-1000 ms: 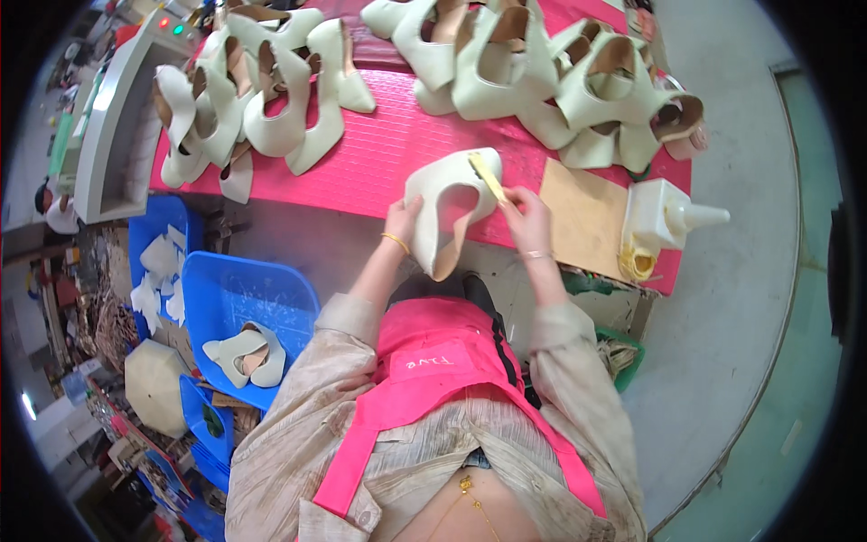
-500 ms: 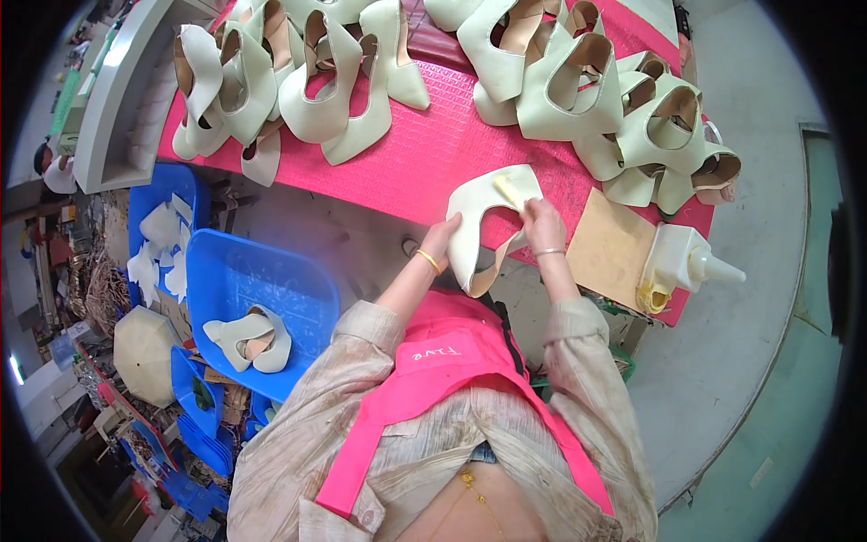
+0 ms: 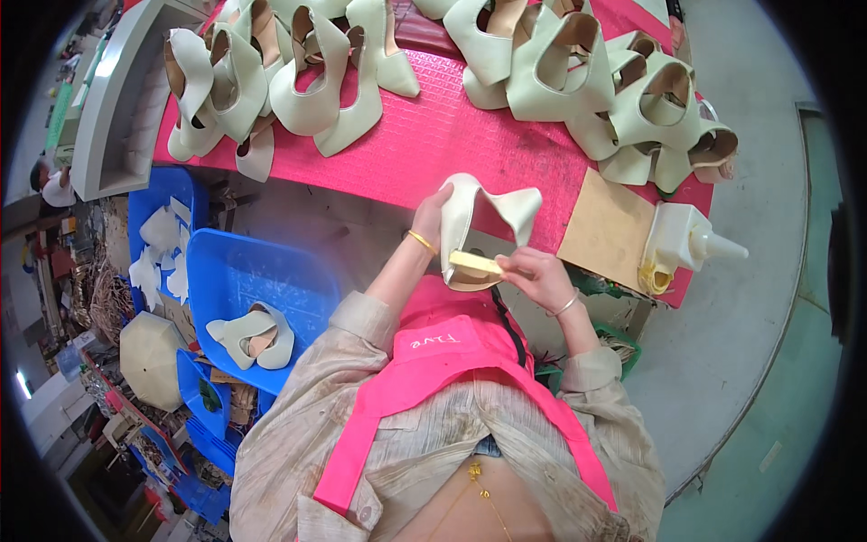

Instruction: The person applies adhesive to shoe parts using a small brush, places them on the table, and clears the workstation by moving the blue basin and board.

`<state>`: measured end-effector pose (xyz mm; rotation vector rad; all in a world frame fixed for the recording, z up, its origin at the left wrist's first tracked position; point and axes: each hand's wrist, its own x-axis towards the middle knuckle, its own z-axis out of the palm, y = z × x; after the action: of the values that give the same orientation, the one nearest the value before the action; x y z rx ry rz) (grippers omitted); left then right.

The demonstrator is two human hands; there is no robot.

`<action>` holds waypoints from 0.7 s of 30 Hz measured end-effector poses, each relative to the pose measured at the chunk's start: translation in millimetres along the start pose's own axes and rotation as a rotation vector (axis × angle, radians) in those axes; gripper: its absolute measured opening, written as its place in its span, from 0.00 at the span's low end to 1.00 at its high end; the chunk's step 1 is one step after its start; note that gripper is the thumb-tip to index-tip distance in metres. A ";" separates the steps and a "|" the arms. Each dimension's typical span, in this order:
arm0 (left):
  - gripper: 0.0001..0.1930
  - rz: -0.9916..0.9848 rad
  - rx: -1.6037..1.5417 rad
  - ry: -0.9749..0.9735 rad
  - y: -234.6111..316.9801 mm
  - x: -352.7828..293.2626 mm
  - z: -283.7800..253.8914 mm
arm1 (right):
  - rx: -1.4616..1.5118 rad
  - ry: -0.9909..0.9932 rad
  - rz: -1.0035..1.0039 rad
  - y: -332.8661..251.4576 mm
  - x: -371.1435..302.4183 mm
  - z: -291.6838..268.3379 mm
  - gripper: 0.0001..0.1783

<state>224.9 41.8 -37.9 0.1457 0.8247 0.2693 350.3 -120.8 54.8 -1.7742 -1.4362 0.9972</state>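
Spreading beyond the fingers of the left hand (image 3: 429,219) and the right hand (image 3: 540,278), a wide, pink, textured surface (image 3: 429,122) carries two clusters of shoe parts. To the left of the left fingers and nearer the body, a large, blue, rectangular plastic tub (image 3: 273,287) holds one folded, pale green, tan-lined piece (image 3: 276,350). Ahead and leftward of the left fingers stands a cluster of pale green, pointed uppers (image 3: 294,109); a second cluster of similar uppers (image 3: 546,95) sits ahead and rightward of the right fingers. A flat, tan, rectangular board (image 3: 610,230) lies to their right, with a white plastic bottle with a conical nozzle (image 3: 675,233) just past it. Between both hands is a single pale green, open shoe upper (image 3: 458,217), its left side clamped in the left fingers. The right fingers pinch a flat, pale yellow, strip-shaped tool (image 3: 474,264), which points left across the upper's tan lower part; I cannot tell whether they touch.
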 end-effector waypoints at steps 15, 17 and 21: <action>0.20 0.325 0.388 0.196 -4.0 -46.4 77.1 | -0.084 0.509 -0.048 6.7 -119.0 -52.8 0.07; 0.18 0.273 0.424 0.212 6.7 -54.3 71.9 | -0.138 0.672 0.348 63.9 -178.6 -80.0 0.07; 0.18 0.257 0.133 -0.166 1.7 -97.7 98.4 | -0.334 0.755 0.867 139.2 -247.9 -115.7 0.09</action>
<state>234.2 12.6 97.4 0.3947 0.6584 0.4382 490.2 -393.4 36.2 -2.7028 -0.3418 0.3306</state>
